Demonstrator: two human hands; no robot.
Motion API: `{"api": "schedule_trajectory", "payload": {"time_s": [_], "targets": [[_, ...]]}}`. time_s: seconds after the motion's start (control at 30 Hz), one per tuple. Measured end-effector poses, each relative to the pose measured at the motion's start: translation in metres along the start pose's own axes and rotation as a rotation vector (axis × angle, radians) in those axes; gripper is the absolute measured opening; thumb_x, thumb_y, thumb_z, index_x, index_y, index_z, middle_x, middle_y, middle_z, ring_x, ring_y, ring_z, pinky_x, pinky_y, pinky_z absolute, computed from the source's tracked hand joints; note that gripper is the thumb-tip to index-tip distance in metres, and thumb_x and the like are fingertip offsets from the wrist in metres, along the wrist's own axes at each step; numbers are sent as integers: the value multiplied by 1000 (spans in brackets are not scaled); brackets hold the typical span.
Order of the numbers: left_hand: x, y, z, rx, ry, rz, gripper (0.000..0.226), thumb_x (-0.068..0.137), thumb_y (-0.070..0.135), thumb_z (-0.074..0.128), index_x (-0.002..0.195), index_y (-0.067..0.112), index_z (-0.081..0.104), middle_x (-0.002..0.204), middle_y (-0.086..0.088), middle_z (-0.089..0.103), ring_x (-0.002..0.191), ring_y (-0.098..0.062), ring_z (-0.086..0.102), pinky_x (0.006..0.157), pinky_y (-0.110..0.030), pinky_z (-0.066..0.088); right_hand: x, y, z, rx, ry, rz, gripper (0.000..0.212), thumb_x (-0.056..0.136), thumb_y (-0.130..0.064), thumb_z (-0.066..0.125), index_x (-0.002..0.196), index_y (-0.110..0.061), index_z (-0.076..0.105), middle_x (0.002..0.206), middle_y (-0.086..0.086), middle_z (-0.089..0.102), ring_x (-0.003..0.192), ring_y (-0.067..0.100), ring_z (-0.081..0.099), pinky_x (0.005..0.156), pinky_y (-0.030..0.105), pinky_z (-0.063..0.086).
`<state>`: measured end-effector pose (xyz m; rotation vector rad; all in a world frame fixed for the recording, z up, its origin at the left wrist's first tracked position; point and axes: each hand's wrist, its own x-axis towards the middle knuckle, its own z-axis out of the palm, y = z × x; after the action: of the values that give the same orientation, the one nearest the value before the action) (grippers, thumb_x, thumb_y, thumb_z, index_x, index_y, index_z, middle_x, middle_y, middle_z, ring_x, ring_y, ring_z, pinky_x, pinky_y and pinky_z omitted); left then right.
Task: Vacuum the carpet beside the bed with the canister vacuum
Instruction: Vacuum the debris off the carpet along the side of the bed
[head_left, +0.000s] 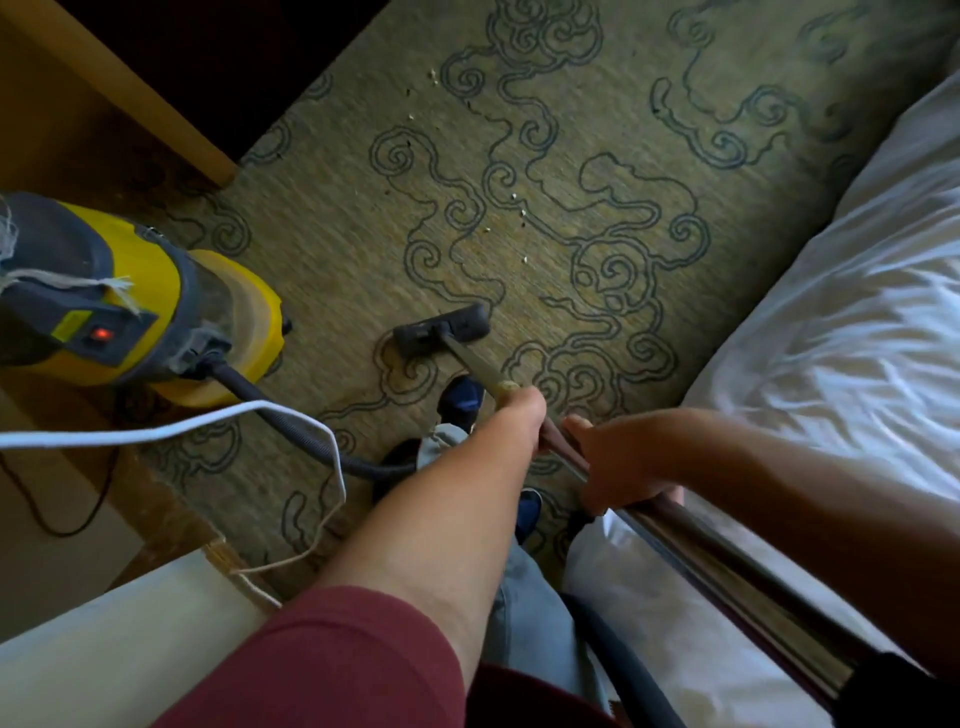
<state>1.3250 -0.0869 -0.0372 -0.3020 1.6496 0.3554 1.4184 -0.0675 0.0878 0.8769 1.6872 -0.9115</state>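
Both hands, left (511, 415) and right (618, 462), close their fingers around the wand (470, 361) over scroll-patterned carpet (571, 156) beside the bed (857, 312); the wand's rear end is cut off.

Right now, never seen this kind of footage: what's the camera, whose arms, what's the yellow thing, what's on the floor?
There is one picture only, taken by a wide-angle camera worn on a person's head, looking down at their own arms. No robot is involved.

Both hands grip the long metal vacuum wand: the left hand further down it, the right hand higher up. The wand ends in a dark flat floor nozzle resting on the olive carpet with dark swirl lines.

The yellow and grey canister vacuum stands at left, its red switch light glowing, joined by a dark hose. A white cord trails across the floor.

Small pale crumbs lie ahead of the nozzle. The white bed linen is on the right.
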Motion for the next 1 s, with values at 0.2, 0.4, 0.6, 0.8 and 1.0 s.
{"api": "schedule_trajectory", "payload": {"time_s": [0.2,0.4,0.6,0.8,1.0], "targets": [[-30,-1,32,77,-29,84,50,102,27,35,147,6,42,147,-15,48,131,-31,52,99,-37,48,-35,14,7,-14,77,31,94,83,-40,69,152,-11,13,102,7,58,78,21,58,62,26,40],[-26,38,81,163,-15,242,41,100,27,42,132,3,53,133,-15,57,107,-32,59,78,-33,44,-33,52,-9,41,158,134,102,86,-39,67,154,-7,-2,125,17,59,104,28,60,76,32,42],[28,69,99,143,5,171,46,97,33,52,131,2,52,131,-17,58,114,-35,60,92,-38,50,15,74,-33,116,213,91,94,84,-36,67,153,-12,8,117,13,61,84,21,55,71,30,43],[58,89,121,58,22,186,54,90,37,63,128,-2,57,129,-21,62,116,-37,61,102,-44,49,35,106,-51,112,296,137,105,80,-41,67,155,-26,-4,111,12,64,90,25,63,73,31,50],[96,203,100,93,88,249,52,87,36,65,125,1,60,123,-17,66,109,-34,65,98,-45,52,96,94,-139,307,375,113,97,74,-34,63,154,-18,10,119,15,61,102,31,61,70,29,43]]}}
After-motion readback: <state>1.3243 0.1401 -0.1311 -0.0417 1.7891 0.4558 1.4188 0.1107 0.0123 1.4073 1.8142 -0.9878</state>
